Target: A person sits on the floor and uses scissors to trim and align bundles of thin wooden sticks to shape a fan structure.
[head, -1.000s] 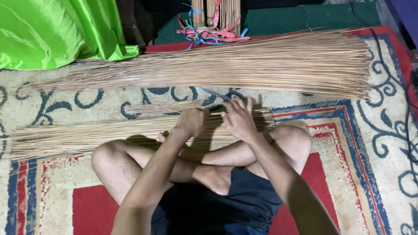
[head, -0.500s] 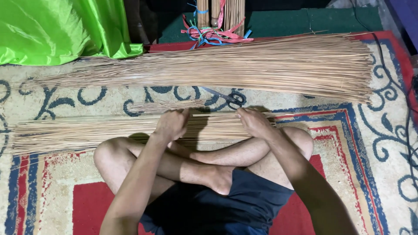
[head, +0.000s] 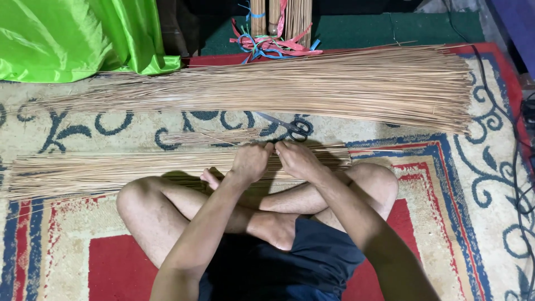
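Note:
I sit cross-legged on a patterned carpet [head: 490, 184]. A long bundle of thin tan sticks [head: 100, 170] lies across my shins, its tips pointing left. My left hand [head: 251, 161] and my right hand [head: 298, 159] sit side by side, both closed around the bundle near its right end. A much bigger heap of the same sticks [head: 345, 83] lies further out on the carpet. Black-handled scissors [head: 292, 127] rest between the two heaps, just beyond my hands. A short small cluster of sticks [head: 209, 136] lies left of the scissors.
Bright green shiny cloth [head: 72, 39] fills the far left corner. Coloured plastic ribbons [head: 273, 44] and upright tied stick bundles [head: 281, 17] stand at the far middle. A black cable [head: 510, 122] runs along the right side of the carpet.
My hands were spread apart along the bundle half a second ago; now they have come together again near the middle-right, gripping the sticks side by side.

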